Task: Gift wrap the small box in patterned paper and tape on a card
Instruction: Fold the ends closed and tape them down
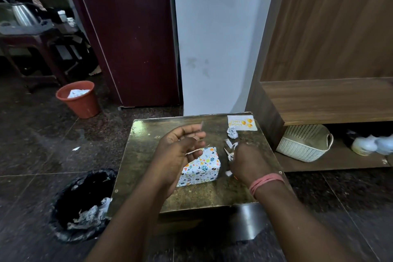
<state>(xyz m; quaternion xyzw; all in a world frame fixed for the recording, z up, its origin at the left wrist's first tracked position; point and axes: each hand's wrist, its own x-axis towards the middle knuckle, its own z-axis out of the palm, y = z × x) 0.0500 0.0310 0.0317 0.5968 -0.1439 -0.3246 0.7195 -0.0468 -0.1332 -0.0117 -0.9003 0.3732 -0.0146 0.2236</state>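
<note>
The small box (202, 167), wrapped in white paper with coloured egg shapes, lies on the low table (148, 161). My left hand (180, 151) hovers over the box's left end, palm turned inward, fingers loosely curled, with thin strips of tape or paper stuck to the fingertips. My right hand (247, 162) is to the right of the box, fingers curled down onto a heap of white paper scraps (229, 150). The birthday card (242, 123) with balloons lies flat at the table's far right corner.
A crumpled paper ball (231, 132) sits just below the card. A black-lined bin (85, 204) with paper waste stands left of the table, an orange bucket (78, 99) farther back. A white basket (305, 142) sits under the wooden shelf on the right.
</note>
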